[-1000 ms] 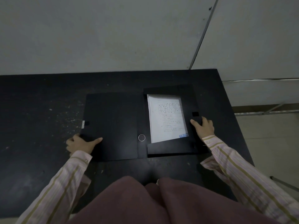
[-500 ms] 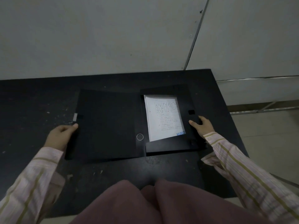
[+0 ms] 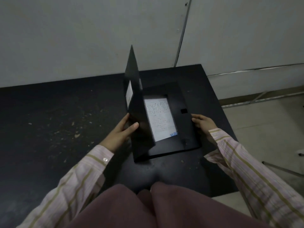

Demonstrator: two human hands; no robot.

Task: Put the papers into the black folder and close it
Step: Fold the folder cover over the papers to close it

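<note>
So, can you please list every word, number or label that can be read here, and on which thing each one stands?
No text here can be read.
Paper in the folder: lines of print, too small and blurred to read.
Blue mark at the paper's near right corner: blurred, unreadable.
White label on the raised cover: no legible text.

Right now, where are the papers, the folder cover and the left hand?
papers (image 3: 160, 119), head view, middle of page.
folder cover (image 3: 139, 129), head view, raised flap.
left hand (image 3: 120, 134), head view, back of hand.
</note>
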